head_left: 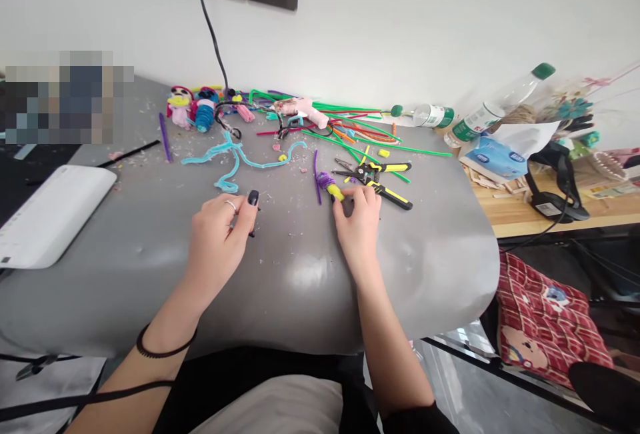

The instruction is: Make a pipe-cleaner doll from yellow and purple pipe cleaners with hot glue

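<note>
Your grey worktop (150,247) carries the work, both of your hands standing over its near half; the left hand (217,234) is well apart from the right hand (361,221), with a light-blue pipe-cleaner shape (220,149) lying beyond its knuckles.

Yellow-and-black pliers (393,195) lie just beyond your right hand, handles to the right, nose towards the left; the purple-and-yellow wrapped piece (328,183) lies left of them, directly ahead of your right fingertips; its long axis slants away and to the left, yellow end nearest you, purple end farthest; the right hand is clearly the nearer. A thin purple strip (316,174) lies just left of that piece; contact between the two cannot be confirmed.

Your right fingers are closed to a pinch, thumb and forefinger gripping the yellow end; your left fingers are curled in, thumb against forefinger, nothing visible between them.
</note>
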A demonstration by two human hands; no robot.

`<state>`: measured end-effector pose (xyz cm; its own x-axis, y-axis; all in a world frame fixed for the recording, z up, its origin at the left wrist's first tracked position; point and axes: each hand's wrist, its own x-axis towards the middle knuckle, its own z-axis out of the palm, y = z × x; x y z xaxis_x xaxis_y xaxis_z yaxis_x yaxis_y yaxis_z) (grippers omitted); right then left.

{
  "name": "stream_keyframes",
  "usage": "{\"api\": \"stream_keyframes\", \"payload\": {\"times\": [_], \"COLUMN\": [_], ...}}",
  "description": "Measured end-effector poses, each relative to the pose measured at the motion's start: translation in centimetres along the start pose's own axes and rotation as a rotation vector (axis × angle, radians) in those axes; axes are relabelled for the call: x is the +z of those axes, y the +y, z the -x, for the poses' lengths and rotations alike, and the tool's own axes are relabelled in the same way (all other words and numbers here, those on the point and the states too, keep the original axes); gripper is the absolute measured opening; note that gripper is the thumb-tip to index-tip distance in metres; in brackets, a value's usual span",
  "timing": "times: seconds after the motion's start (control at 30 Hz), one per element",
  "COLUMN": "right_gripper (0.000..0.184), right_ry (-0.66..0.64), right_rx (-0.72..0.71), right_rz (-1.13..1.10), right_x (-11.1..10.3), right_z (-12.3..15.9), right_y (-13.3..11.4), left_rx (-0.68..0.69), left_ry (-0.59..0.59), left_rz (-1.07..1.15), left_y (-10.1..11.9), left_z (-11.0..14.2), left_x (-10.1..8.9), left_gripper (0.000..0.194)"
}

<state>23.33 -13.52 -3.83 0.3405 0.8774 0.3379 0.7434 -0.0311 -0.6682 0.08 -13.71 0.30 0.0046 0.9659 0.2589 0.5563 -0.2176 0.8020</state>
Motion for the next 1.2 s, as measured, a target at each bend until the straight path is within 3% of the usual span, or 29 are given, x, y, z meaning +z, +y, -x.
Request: {"api": "stream_keyframes", "payload": {"times": [0.07,0.17,0.27,0.5,0.7,0.8,0.9,1.07,1.2], "right_gripper": [0.007,0.018,0.029,0.037,0.026,0.021,0.02,0.035,0.041], "right_ry": [0.013,-0.004,-0.026,0.038,0.32,0.379,0.234,-0.209,-0.342], "right_rx": [0.031,0.126,0.234,0.393,0.27,0.146,0.143,0.422,0.512], "right_rz": [-0.132,-0.352,-0.494,-0.787,-0.9,-0.842,-0.86,-1.097,-1.177], "right_x": [-0.2,-1.0,-1.6,-2.5,-6.9,-9.1,-9.0,-4.3,-1.9], "right_z": [-0.1,-0.1,-0.1,-0.4,-1.9,-2.7,-2.6,-0.4,1.3], "right_y": [-0.1,-0.7,-1.4,-2.7,-4.4,-5.6,-6.4,-6.7,-7.3], "left_rx": [-0.013,-0.05,0.044,0.087,0.072,0.039,0.029,0.126,0.143], "left_ry": [-0.014,0.007,-0.006,-0.133,-0.127,-0.111,-0.116,-0.084,-0.043], "left_rz": [-0.005,0.057,0.106,0.054,0.057,0.082,0.119,0.249,0.34], "left_y": [-0.1,-0.1,0.3,1.7,2.3,2.3,2.1,1.4,1.2], "left_z": [-0.4,-1.0,-1.7,-2.8,-3.7,-4.1,-4.2,-3.6,-3.0], "left_x": [0.0,0.1,0.4,1.2,0.6,0.3,0.4,0.8,0.5], "left_gripper": [0.041,0.014,0.032,0.032,0.032,0.03,0.028,0.027,0.028]}}
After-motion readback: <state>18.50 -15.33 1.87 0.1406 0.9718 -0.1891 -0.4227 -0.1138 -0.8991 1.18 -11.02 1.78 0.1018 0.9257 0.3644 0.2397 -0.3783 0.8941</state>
